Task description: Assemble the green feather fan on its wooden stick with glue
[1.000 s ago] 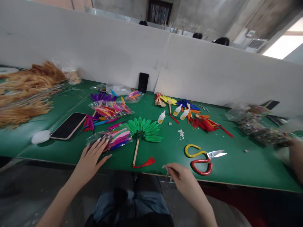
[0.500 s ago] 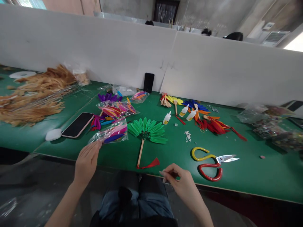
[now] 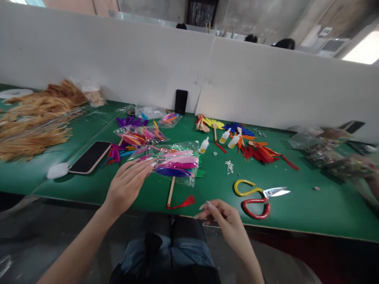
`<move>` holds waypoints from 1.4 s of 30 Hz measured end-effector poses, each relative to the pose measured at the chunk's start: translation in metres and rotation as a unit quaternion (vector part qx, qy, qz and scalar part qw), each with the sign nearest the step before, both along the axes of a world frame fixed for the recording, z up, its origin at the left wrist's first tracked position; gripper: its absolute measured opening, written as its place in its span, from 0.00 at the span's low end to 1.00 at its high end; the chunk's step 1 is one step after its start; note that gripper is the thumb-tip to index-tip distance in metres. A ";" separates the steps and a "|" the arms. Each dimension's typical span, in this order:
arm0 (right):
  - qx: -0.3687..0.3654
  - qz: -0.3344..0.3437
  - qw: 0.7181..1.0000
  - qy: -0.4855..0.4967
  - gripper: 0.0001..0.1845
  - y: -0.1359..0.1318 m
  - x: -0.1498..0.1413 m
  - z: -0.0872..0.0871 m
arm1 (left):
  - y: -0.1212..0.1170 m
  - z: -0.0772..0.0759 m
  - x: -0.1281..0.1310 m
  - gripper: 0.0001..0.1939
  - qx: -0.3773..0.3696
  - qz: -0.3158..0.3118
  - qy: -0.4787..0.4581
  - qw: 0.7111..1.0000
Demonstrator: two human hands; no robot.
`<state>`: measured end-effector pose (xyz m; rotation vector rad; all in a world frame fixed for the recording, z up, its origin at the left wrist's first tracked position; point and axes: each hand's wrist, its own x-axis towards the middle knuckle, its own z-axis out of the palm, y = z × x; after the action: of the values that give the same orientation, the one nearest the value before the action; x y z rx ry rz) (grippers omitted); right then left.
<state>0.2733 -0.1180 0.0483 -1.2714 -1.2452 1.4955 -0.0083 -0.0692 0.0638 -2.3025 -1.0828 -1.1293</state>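
Observation:
My left hand [image 3: 128,186] is closed on the left end of a clear plastic bag of feathers [image 3: 177,162], pink, magenta and blue inside. The bag lies over a green feather fan, hiding most of its feathers; the fan's wooden handle [image 3: 171,192] and red tassel [image 3: 184,202] show below it. At the table's front edge, right of the tassel, my right hand [image 3: 220,215] has its fingers curled, thumb against forefinger. Whether anything small is between them I cannot make out. Scissors [image 3: 262,197] with one yellow and one red handle lie to its right.
Glue bottles [image 3: 204,145], small white beads [image 3: 229,167] and red-orange feathers [image 3: 262,153] lie beyond. At left are a phone [image 3: 90,157], another feather bag [image 3: 139,136] and tan fibres [image 3: 50,106]. A blurred hand [image 3: 373,185] is by bead bags [image 3: 345,165] at the right edge.
My left hand first lay spread on the feather bag, then took its edge and moved it right, over the green fan. My right hand stays near the table edge, its fingers shifting slightly.

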 end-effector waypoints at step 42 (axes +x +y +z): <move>-0.052 -0.046 0.975 -0.212 0.35 -0.041 0.104 -0.014 | -0.019 -0.019 -0.022 0.24 -0.065 0.013 0.006 0.998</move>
<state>0.3776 -0.1590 0.0348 -1.7599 -1.3642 1.2749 -0.0298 -0.0879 0.0444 -2.3830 -1.2121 -1.0619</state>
